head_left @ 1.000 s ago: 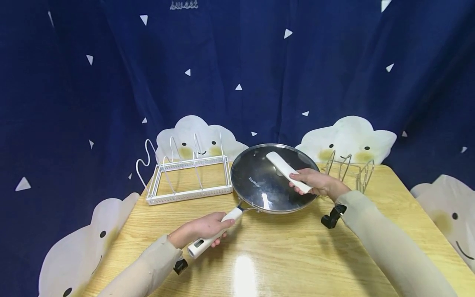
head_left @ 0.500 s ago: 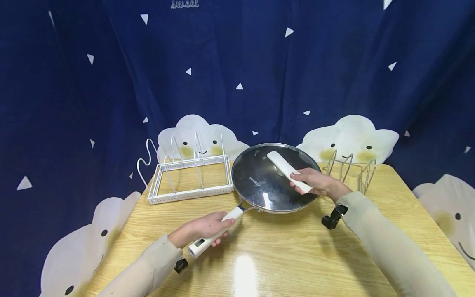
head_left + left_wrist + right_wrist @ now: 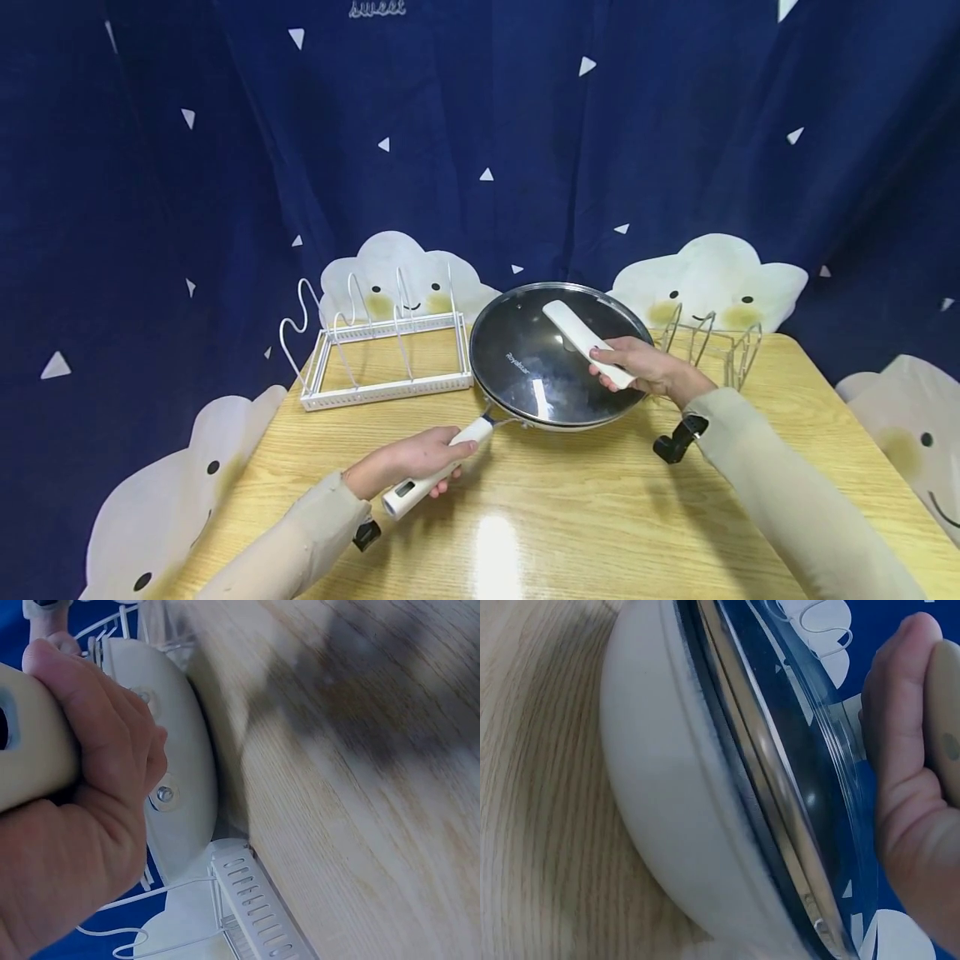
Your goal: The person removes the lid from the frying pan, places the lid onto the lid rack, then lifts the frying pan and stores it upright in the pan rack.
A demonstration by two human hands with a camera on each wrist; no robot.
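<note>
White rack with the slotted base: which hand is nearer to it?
Left. The left hand grips the pan handle, in front of the white rack; the right hand grips the lid handle, farther off to the rack's right.

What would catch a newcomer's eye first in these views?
Probably the big glass lid over the white wok, near the centre of the head view, its long pale handle held by the right grip while the left grip holds the wok's handle. Next, the white wire rack on the table left of the wok, and the navy curtain with smiling white clouds behind.
</note>
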